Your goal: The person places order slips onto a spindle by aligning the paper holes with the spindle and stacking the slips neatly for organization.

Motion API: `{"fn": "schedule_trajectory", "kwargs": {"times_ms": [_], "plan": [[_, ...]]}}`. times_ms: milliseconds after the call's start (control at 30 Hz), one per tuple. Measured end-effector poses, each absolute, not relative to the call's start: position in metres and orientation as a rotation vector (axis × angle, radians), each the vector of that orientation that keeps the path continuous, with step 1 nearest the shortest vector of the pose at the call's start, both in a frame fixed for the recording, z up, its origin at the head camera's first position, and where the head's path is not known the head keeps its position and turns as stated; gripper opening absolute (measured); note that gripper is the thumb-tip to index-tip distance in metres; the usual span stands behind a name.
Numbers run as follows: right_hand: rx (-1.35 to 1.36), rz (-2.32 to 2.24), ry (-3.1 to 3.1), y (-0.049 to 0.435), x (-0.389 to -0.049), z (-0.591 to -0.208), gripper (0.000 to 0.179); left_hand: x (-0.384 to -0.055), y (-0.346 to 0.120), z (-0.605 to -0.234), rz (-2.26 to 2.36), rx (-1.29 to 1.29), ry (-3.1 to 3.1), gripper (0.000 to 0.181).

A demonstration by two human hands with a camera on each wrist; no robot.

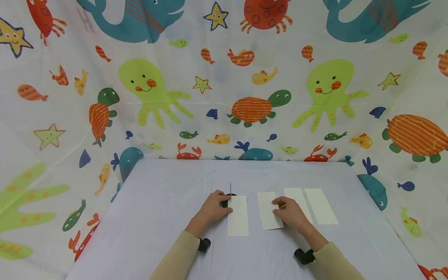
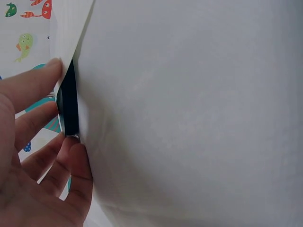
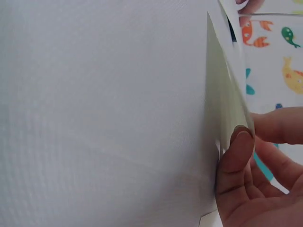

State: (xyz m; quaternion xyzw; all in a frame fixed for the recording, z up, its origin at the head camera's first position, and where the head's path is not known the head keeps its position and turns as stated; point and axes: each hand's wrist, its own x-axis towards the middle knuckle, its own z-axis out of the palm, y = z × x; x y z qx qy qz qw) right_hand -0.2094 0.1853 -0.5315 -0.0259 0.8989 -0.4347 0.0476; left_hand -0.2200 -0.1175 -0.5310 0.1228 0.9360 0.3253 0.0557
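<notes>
A paper spike with a thin upright metal pin (image 1: 230, 189) and a dark base (image 2: 69, 104) stands on the table. My left hand (image 1: 214, 206) grips its base from the left side. Over part of the base lies a lined paper slip (image 1: 238, 217), its left edge under my left thumb (image 2: 53, 71). To the right, my right hand (image 1: 291, 212) pinches the right edge of a second paper slip (image 1: 268, 212) between thumb and forefinger. In the right wrist view that slip (image 3: 229, 90) stands tilted up off the cloth.
Two more paper slips, one partly behind my right hand (image 1: 297, 196) and one farther right (image 1: 321, 206), lie on the white-covered table (image 1: 168, 194). A curtain printed with sea animals (image 1: 224, 77) hangs along the table's back edge and sides.
</notes>
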Motion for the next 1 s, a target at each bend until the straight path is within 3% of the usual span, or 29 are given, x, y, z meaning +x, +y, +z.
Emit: {"fn": "schedule_trajectory", "kwargs": {"times_ms": [200,1000], "plan": [[-0.011,-1.429,2.692,0.184,-0.209,-0.532,0.019,-0.22,-0.117,-0.531,0.996,0.375,2.842,0.05],[0.015,-1.645,2.565,0.166,-0.199,-0.527,0.02,-0.217,-0.115,-0.534,0.941,0.368,2.88,0.046]]}}
